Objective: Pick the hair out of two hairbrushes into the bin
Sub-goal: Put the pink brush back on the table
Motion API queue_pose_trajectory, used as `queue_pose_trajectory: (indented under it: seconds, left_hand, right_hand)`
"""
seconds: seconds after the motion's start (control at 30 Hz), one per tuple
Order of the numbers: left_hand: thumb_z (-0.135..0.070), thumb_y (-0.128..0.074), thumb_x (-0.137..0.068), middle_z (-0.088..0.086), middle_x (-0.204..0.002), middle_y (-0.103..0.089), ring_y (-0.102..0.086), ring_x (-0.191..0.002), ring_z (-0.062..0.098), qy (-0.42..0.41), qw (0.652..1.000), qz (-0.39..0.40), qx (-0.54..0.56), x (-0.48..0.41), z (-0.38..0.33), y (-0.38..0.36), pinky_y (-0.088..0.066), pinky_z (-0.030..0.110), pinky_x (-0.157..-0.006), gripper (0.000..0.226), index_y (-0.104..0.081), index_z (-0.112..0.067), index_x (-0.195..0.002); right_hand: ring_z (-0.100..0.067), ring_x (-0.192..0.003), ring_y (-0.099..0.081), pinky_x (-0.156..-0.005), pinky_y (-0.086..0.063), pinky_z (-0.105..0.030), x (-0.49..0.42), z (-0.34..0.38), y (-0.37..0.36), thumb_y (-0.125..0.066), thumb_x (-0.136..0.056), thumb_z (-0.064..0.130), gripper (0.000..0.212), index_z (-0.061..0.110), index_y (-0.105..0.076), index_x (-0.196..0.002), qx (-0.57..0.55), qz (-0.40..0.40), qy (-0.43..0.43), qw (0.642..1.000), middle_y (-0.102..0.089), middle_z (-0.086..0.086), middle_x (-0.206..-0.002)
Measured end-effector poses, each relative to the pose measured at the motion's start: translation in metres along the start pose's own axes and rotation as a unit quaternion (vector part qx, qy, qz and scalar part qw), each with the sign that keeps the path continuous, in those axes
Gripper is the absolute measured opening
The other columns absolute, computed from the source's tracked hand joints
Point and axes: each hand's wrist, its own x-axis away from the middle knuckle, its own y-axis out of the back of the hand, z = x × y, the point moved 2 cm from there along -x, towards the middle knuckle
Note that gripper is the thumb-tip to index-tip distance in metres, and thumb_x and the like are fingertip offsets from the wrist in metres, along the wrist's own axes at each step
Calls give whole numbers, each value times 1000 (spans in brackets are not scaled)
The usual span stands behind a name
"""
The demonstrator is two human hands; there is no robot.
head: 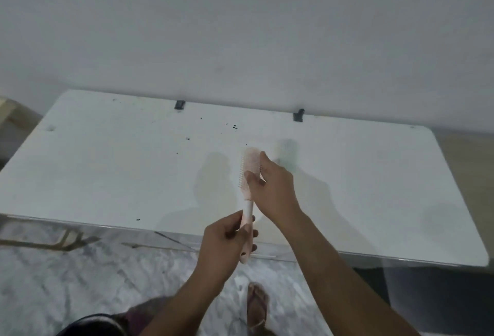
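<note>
Roughly over the middle of the near edge of the white rectangular surface [107,170], a pale pink plastic hairbrush [250,167] is held in the air by both hands. Its oval head points away toward the far edge and its slim handle points back toward the person. The left hand [230,239] grips the handle low down, fingers curled round it with their tips showing on its right side, so that only the rounded butt end pokes out below the palm. The right hand [272,188] comes in from the right side and pinches the head: the thumb tip rests on the bristle rows and the forefinger lies across the head's right edge near the top, the other fingers tucked behind. Whether any hair is caught between those fingers is too blurred to tell. The bristles face left and slightly up. Small dark specks [231,125] lie scattered on the surface toward the far edge, with 1 more dark fleck [138,219] close to the near edge, left of the hands. 2 dark grey clips [180,105] sit on the far edge against the plain pale wall [240,28]. Below the near edge is a grey-white marbled floor [80,282], where a foot in a sandal [257,306] stands under the right forearm. A dark rounded shape [88,325] shows at the bottom left of the view; what it is cannot be made out.
</note>
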Motion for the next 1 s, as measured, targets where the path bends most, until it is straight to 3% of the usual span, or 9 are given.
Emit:
queue_pose_trajectory:
  seconds: [0.07,0.23,0.33,0.5,0.6,0.67,0.8,0.87,1.0]
  left_hand:
    - [-5,-62,-96,8,-93,-78,-76,-86,22,-2,999,-17,-36,-14,-4,-9,-64,43,-74,23,-73,-16,-111]
    - [-13,-56,-93,17,-86,-73,-72,-69,26,-30,983,-23,-180,-57,-5,-16,-61,48,-71,18,-71,-3,-93]
    - [-18,-59,-94,-1,-107,-74,-73,-89,22,-66,955,-12,-289,-74,-10,-18,-56,33,-78,23,-70,-12,-114]
    - [-12,-56,-95,15,-105,-70,-67,-96,33,-152,877,-1,-455,-96,-11,-15,-50,32,-81,33,-61,-5,-127]
    - [-8,-53,-95,10,-118,-65,-64,-102,22,-159,888,9,-431,-105,-3,-12,-42,19,-83,35,-63,-9,-128]
    - [-15,-51,-98,5,-130,-61,-58,-98,6,-155,896,12,-416,-107,1,-10,-38,11,-85,36,-60,-12,-132]
    - [-37,-59,-92,2,-122,-61,-65,-91,19,-212,847,16,-488,-102,8,-16,-59,37,-75,46,-55,-17,-133]
    - [-41,-58,-93,0,-124,-60,-67,-95,21,-212,828,10,-519,-99,9,-20,-61,39,-74,51,-51,-20,-139]
    - [-33,-55,-97,1,-136,-57,-67,-101,22,-194,840,2,-506,-101,9,-20,-59,38,-84,44,-52,-20,-139]
  right_hand:
    - [-4,-68,-50,-61,-35,5,-15,-10,-1,-58,-99,24,58,6,-38,-151,4,3,0,1000,-60,-2,-88]
    - [-14,-76,-51,-60,-34,-10,-50,-25,-15,-55,-99,23,55,7,-40,-149,11,6,-24,1000,-54,0,-85]
    - [-18,-76,-53,-60,-32,-14,-64,-28,-24,-53,-99,23,50,5,-44,-144,30,8,-27,999,-56,-4,-85]
    - [-28,-103,-65,-83,-49,-26,-77,-30,-30,-49,-101,21,57,4,-32,-153,28,13,-60,998,-68,-18,-113]
    - [-31,-107,-65,-94,-53,-35,-81,-33,-34,-48,-101,19,54,3,-35,-150,45,12,-55,997,-67,-19,-115]
    - [-32,-101,-66,-90,-55,-39,-81,-34,-35,-48,-101,19,47,2,-43,-144,57,5,-46,997,-68,-16,-105]
    - [-29,-92,-65,-83,-56,-38,-80,-34,-36,-47,-101,20,45,3,-45,-143,54,-9,-54,997,-66,-14,-92]
    - [-26,-83,-61,-78,-54,-34,-80,-34,-38,-47,-101,20,40,2,-48,-137,55,-12,-56,997,-59,-8,-84]
    - [-27,-81,-58,-70,-43,-28,-84,-40,-38,-48,-101,21,35,-3,-53,-128,65,-16,-59,996,-59,-10,-82]
